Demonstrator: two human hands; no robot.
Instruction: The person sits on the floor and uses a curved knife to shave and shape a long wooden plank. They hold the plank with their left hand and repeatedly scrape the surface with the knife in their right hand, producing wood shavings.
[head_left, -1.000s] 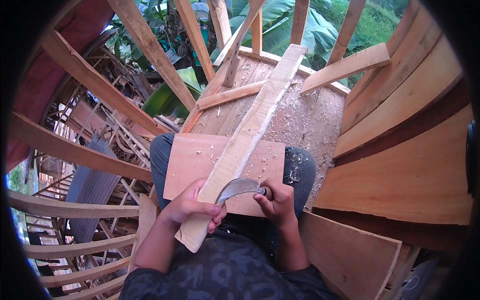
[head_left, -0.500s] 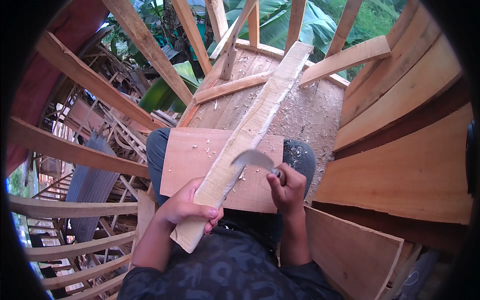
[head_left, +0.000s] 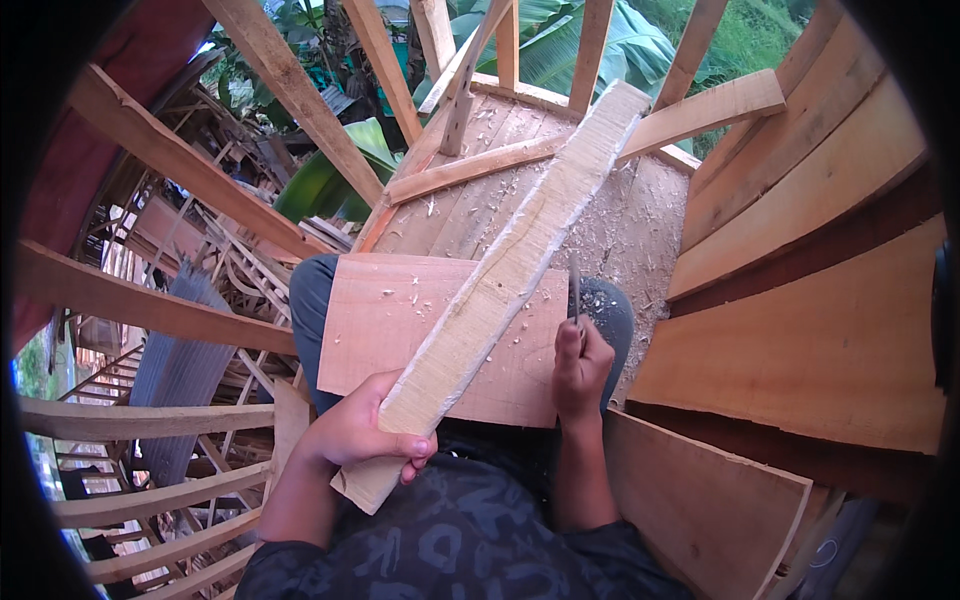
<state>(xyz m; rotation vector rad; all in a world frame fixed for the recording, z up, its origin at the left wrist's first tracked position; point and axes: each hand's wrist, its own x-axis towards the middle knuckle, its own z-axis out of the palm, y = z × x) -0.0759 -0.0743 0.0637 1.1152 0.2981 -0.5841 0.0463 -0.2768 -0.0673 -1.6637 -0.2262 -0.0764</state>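
A long pale wooden plank [head_left: 500, 275] slants from my lap up toward the far right, its edges rough and whitish. My left hand [head_left: 365, 425] is wrapped round its near end, thumb across the top face. My right hand [head_left: 583, 370] is closed round the handle of a curved-blade knife [head_left: 574, 288], to the right of the plank and apart from it. The blade points away from me and shows almost edge-on; most of the handle is hidden in the fist. Under the plank, a flat reddish board [head_left: 390, 320] lies across my thighs with a few shavings on it.
Shavings litter the plank floor [head_left: 640, 240] ahead. A short wooden bar [head_left: 475, 172] lies beyond my knees, and another timber piece [head_left: 705, 113] juts in at right. Upright slats [head_left: 290, 95] surround me; wide boards [head_left: 800, 330] stand close on the right. Scrap wood lies beyond the slats at left.
My right hand has drawn the knife right, off the plank, and turned it from broadside to nearly edge-on. The plank's far end has swung slightly right; my left hand keeps its grip.
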